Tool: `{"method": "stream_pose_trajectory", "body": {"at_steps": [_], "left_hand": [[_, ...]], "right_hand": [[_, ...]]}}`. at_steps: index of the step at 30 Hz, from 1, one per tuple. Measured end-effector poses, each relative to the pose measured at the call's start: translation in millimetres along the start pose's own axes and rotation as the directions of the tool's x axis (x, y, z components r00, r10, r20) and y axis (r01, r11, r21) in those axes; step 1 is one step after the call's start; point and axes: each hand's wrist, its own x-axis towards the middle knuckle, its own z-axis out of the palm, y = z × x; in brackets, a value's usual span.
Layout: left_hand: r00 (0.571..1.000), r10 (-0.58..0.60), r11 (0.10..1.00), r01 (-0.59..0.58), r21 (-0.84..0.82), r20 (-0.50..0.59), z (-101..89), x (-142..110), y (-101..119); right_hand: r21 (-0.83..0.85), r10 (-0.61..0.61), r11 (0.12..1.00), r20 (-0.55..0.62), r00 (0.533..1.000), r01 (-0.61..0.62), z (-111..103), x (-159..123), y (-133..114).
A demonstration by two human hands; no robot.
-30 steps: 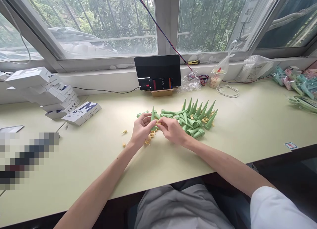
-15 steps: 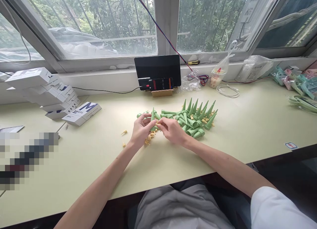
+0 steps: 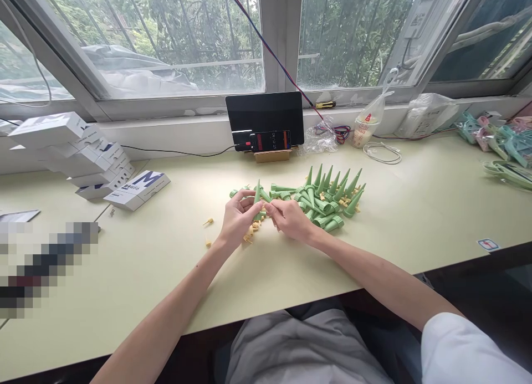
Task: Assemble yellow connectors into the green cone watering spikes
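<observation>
My left hand [image 3: 240,216] is closed around a green plastic spike [image 3: 257,193], its tapered tip pointing up. Right beside it, my right hand [image 3: 286,216] pinches with thumb and fingers against the spike's side; whatever lies between those fingertips is mostly covered. Small yellow plastic pieces [image 3: 248,237] lie in a loose pile under my left hand, with a couple more off to its left. To the right is a heap of green spikes [image 3: 326,206], some standing point up and others on their sides, with yellow pieces among them.
A phone [image 3: 271,141] leans on a dark tablet [image 3: 266,115] at the back. White boxes [image 3: 83,151] are stacked at the left. Along the sill side stand a bagged cup [image 3: 363,130] and a coiled white cable [image 3: 382,153]. Bagged coloured items [image 3: 502,137] lie far right.
The fingers of my right hand have closed in a little at the spike, and the yellow piece seen between them earlier is now mostly hidden. My left hand stays nearly still.
</observation>
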Motion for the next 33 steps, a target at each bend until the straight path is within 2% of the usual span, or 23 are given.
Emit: {"method": "stream_pose_trajectory", "body": {"at_steps": [10,17,25,33], "left_hand": [[0.998,-0.056,0.998,0.056,0.003,-0.037,-2.0,1.4,-1.4],[0.999,-0.032,0.999,0.032,0.008,-0.019,-2.1,1.3,-1.0],[1.000,0.009,1.000,-0.009,-0.004,-0.012,0.4,-1.3,2.2],[1.000,0.008,1.000,-0.008,-0.002,0.001,0.1,-0.8,1.7]], "right_hand": [[0.060,-0.086,0.994,-0.037,0.996,0.088,2.4,-0.4,2.5],[0.059,-0.091,0.994,-0.034,0.995,0.093,2.1,0.1,4.1],[0.038,-0.015,0.999,-0.002,1.000,0.015,-0.6,-0.2,-1.9],[0.005,-0.011,1.000,0.014,1.000,0.011,-0.2,0.3,0.3]]}}
